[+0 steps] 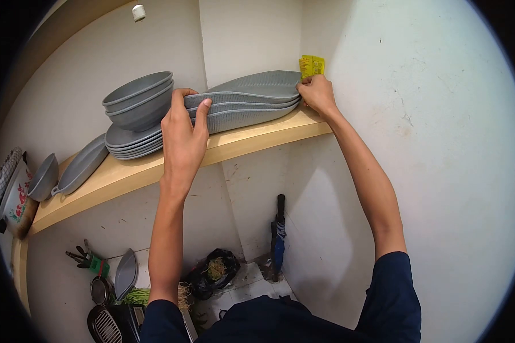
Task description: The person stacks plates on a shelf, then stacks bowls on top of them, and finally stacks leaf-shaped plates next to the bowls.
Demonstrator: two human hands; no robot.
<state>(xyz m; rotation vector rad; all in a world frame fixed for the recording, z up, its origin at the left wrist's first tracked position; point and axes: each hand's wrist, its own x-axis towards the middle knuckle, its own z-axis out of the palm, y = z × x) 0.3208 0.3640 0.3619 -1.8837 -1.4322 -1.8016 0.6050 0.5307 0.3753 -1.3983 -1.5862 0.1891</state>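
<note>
A stack of grey leaf-shaped platters (pixel 246 114) lies at the right end of the wooden shelf (pixel 229 147). My left hand (pixel 187 128) grips the left end of the stack, with the thumb at the front rim and the fingers curled over the top. At the opposite tip, my right hand (pixel 319 94) pinches the platters' edge; its fingertips are partly hidden. A yellow packet (pixel 312 65) stands upright just behind my right hand, against the wall. Left of my left hand, two grey bowls (pixel 140 103) sit nested on a pile of grey plates (pixel 133 143).
Further left on the shelf are a long grey dish (pixel 84 166), a small grey bowl (pixel 44 178) and a flowered pot (pixel 20 194). Below stand an umbrella (pixel 278 240), a black plastic bag (pixel 203 283) and a green utensil holder (pixel 99 266). A wall (pixel 429 143) bounds the right side.
</note>
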